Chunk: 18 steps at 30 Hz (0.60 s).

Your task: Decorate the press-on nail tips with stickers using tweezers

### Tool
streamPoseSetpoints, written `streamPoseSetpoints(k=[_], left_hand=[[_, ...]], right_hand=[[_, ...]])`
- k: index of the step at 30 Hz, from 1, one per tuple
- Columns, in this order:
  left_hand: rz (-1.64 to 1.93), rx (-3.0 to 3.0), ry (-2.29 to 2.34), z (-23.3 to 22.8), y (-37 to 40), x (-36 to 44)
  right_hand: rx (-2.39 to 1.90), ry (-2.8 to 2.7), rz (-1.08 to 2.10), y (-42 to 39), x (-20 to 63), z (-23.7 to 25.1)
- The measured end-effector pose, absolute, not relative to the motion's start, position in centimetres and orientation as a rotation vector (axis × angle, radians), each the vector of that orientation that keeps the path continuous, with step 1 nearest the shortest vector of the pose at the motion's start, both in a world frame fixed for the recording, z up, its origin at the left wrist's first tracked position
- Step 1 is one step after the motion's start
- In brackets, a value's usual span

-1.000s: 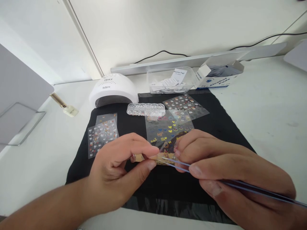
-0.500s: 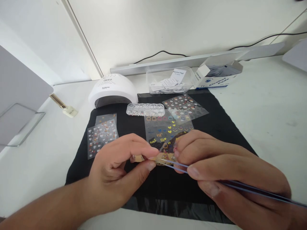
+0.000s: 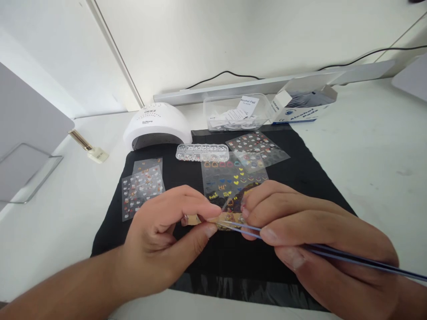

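Observation:
In the middle, my left hand (image 3: 167,235) pinches a short tan and gold strip (image 3: 231,218) between thumb and forefinger; small shiny pieces sit on it, too small to name. My right hand (image 3: 310,231) is closed on blue tweezers (image 3: 353,261), their tips at the strip by my left thumb. The tweezer points lie close together; whether they grip something cannot be seen. My right hand's curled fingers are at the strip's right end. Right behind lies a clear sticker sheet (image 3: 218,175) with yellow hearts and coloured shapes, partly covered by my hands.
On the black cloth (image 3: 233,262) lie a clear rhinestone case (image 3: 202,152) and sticker sheets at left (image 3: 143,191) and right (image 3: 270,151). Behind stand a white nail lamp (image 3: 158,124), a clear tub (image 3: 213,111) and an alcohol pad box (image 3: 302,111). A polish bottle (image 3: 97,154) is left.
The rear end of the tweezers has risen slightly, and my right hand has shifted a little to the left. My left hand keeps its pinch in place.

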State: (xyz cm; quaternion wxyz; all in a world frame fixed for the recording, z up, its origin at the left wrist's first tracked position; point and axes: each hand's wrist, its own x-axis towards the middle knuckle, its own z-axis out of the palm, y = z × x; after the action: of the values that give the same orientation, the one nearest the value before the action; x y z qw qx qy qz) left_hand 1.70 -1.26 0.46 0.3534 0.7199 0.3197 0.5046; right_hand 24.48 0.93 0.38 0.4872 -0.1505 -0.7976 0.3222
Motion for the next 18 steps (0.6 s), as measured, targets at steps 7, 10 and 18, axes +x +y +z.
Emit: streamPoseSetpoints(k=[7,10,18], left_hand=[[1.281,1.836,0.919,0.57,-1.49,1.63],[1.247,1.862,1.020,0.60,-1.47,1.66],[1.231,1.939,1.044,0.80,-1.19,1.64]], right_hand=[[-0.378,-1.892,0.781,0.89,24.21,0.94],[-0.401,-1.898,0.779,0.52,24.28,1.02],[-0.418,-1.976,0.720,0.41,24.48,1.39]])
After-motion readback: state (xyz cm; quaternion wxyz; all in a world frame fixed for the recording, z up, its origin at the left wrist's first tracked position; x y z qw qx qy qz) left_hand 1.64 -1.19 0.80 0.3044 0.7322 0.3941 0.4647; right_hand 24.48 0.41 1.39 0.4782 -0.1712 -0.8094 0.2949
